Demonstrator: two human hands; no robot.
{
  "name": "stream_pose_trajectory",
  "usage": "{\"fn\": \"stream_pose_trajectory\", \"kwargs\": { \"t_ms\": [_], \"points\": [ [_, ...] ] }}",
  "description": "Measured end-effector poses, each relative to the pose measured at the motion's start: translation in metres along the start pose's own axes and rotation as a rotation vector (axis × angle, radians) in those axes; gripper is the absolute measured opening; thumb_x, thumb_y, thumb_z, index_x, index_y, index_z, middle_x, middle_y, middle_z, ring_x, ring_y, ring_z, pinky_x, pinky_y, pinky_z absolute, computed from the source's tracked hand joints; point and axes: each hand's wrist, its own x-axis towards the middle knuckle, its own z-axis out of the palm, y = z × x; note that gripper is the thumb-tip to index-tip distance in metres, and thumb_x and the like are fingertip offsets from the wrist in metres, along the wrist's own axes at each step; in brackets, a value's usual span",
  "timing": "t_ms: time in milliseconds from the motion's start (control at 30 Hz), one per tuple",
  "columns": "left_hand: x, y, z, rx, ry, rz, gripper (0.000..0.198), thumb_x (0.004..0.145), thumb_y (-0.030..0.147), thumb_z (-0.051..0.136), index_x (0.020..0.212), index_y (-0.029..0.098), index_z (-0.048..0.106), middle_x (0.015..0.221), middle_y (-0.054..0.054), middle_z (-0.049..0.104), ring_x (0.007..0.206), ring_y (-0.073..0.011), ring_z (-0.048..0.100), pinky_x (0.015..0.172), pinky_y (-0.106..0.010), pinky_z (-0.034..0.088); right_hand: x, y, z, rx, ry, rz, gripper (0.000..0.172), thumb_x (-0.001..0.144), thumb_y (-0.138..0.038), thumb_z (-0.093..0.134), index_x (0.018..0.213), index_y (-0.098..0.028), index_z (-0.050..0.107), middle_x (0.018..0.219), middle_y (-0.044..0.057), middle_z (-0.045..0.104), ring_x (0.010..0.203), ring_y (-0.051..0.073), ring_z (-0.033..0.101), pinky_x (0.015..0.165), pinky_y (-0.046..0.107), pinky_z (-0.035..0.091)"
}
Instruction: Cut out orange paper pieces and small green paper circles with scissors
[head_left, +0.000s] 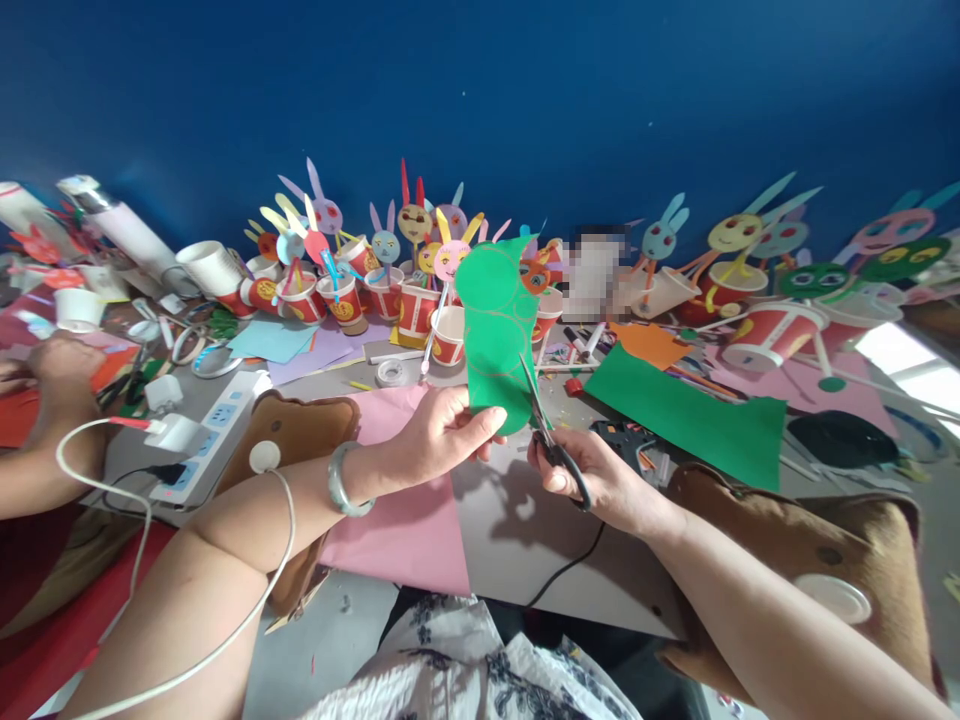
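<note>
Green circle-marked paper sheet [491, 290] is pinched in the left hand [454, 430]. The right hand [600, 475] grips black-handled metal scissors [553, 448].

Left hand [442, 432] — partly behind green paper [495, 342]

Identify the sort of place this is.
Likely a paper-craft workspace: paper cups with rabbit-eared faces line the far side of the table, and the right hand holds scissors at circle-marked green paper in the left hand.

Deep blue wall [480, 100] behind a grey table [499, 550]
</note>
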Motion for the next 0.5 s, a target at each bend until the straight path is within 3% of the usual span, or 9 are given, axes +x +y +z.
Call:
{"fn": "stream_pose_trajectory", "kwargs": {
  "t_ms": [500],
  "points": [
    [-0.0010,-0.0017,-0.0030,-0.026,0.002,0.037,0.031,0.095,0.039,0.052,0.080,0.014,0.058,0.064,-0.002,0.061,0.059,-0.0108,0.059,0.055,-0.021,0.046,-0.0005,0.0021,-0.0014,-0.004,0.012,0.028,0.072,0.064,-0.088,0.060,0.068,-0.017,0.053,0.059,-0.003,0.043,0.057,0.011,0.035,0.052,0.026,0.025]
  ]
}}
